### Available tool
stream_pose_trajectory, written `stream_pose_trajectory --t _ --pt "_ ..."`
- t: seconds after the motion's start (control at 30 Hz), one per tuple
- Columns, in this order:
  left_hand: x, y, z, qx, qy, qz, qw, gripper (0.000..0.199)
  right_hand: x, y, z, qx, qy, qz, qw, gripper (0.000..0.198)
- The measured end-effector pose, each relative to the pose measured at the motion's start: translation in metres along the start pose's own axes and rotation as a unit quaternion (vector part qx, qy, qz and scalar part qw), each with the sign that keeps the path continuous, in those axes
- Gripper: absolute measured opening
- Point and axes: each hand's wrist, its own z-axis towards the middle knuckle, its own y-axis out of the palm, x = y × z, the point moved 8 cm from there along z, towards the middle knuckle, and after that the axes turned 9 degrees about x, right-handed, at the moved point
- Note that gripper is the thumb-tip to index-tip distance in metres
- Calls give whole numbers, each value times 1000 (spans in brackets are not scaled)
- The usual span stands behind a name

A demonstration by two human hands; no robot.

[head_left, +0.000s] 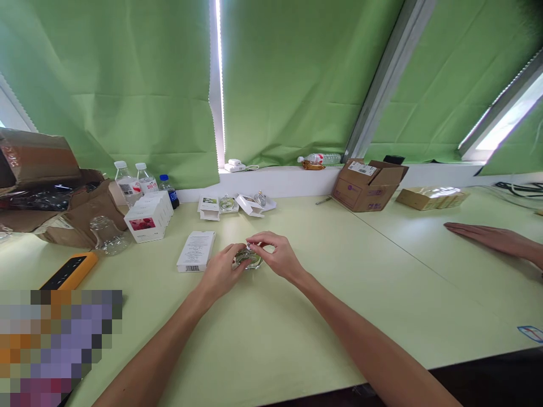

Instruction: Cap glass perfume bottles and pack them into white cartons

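Note:
A small clear glass bottle [254, 261], which looks like a perfume bottle, rests on the pale table in front of me. My left hand [223, 270] is closed around its left side. Thumb and fingers of my right hand [278, 255] pinch the shiny top of the bottle; whether the cap is on or loose is hidden by the fingers. Just left of my left hand lies a white printed box [197, 251] with a barcode. Behind my hands, two more glass bottles, one at left [226, 202] and one at right [260, 198], sit by opened white boxes.
At left stand a stack of white boxes [148, 217], several drink bottles, an open carton [59, 220], a clear jar [111, 236] and an orange device [70, 272]. A cardboard box [367, 185] and yellowish boxes [432, 198] stand back right. Another person's hand [487, 238] rests at right.

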Motion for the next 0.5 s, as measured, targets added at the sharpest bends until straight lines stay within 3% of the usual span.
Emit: stream_pose_trajectory --t 0.5 --pt "1 0 0 4 20 -5 1000 29 1 1 -2 14 -42 -38 998 18"
